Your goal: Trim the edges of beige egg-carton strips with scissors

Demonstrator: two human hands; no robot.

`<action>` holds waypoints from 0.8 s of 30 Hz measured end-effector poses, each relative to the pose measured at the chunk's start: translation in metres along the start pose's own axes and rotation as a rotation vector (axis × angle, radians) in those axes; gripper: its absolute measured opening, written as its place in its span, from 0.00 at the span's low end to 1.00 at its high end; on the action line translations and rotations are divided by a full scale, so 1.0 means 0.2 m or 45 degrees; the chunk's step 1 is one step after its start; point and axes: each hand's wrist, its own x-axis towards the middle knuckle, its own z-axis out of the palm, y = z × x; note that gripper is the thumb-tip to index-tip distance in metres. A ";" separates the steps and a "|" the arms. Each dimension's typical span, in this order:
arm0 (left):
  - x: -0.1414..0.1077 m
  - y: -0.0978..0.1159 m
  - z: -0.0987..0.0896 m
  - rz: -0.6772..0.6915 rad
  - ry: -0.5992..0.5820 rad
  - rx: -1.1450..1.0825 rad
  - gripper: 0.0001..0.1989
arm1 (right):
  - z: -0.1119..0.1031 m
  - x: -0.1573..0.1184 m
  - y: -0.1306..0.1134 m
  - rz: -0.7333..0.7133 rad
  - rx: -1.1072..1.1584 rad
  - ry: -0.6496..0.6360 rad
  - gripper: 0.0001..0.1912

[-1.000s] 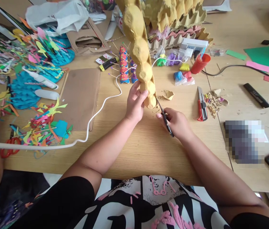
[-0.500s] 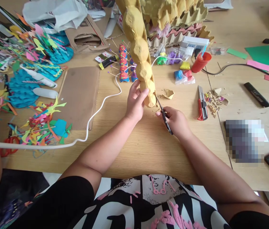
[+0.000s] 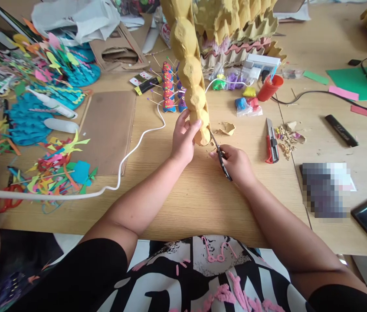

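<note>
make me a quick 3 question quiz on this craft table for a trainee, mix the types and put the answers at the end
1. True or false: the left hand holds the yellow egg-carton strip, while the right hand holds the dark scissors.

2. Which of these lies nearest the utility knife?
A) the green paper sheet
B) the pile of scraps
C) the brown cardboard sheet

3. Fill in the colour: the cup standing beyond the utility knife is ____.

Key: 1 true; 2 B; 3 red
</note>
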 end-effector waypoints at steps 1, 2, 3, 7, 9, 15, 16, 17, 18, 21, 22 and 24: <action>0.00 0.00 0.00 0.005 0.008 0.003 0.35 | 0.00 0.00 0.00 -0.003 -0.003 -0.006 0.28; 0.00 0.00 0.01 0.013 0.018 0.004 0.35 | 0.00 0.00 0.00 -0.006 -0.008 -0.009 0.28; 0.00 0.00 0.01 0.023 0.030 0.000 0.36 | 0.00 0.00 0.00 -0.010 -0.013 -0.009 0.28; 0.00 0.00 0.02 0.036 0.056 -0.050 0.38 | 0.01 0.01 0.00 -0.016 -0.027 0.003 0.28; 0.00 0.00 0.01 0.026 0.048 -0.055 0.38 | 0.01 0.01 0.00 -0.029 -0.037 0.016 0.29; 0.01 0.01 0.01 -0.001 0.037 -0.066 0.40 | -0.01 0.02 0.01 -0.059 -0.031 -0.038 0.30; 0.01 0.01 0.01 0.002 0.037 -0.077 0.40 | -0.02 0.03 0.01 -0.056 -0.043 -0.047 0.30; 0.01 0.01 0.01 0.010 0.041 -0.086 0.40 | -0.02 0.02 0.01 -0.055 -0.059 -0.050 0.30; 0.01 0.01 0.01 0.018 0.040 -0.087 0.39 | -0.02 0.02 0.00 -0.054 -0.077 -0.055 0.29; 0.02 0.01 0.01 0.041 0.032 -0.043 0.39 | -0.03 0.01 0.00 -0.047 -0.110 -0.068 0.29; 0.02 0.01 0.00 0.047 0.028 -0.023 0.39 | -0.03 0.01 0.00 -0.045 -0.116 -0.070 0.28; 0.02 0.02 0.00 0.057 0.023 0.000 0.39 | -0.04 0.01 0.00 -0.047 -0.122 -0.074 0.28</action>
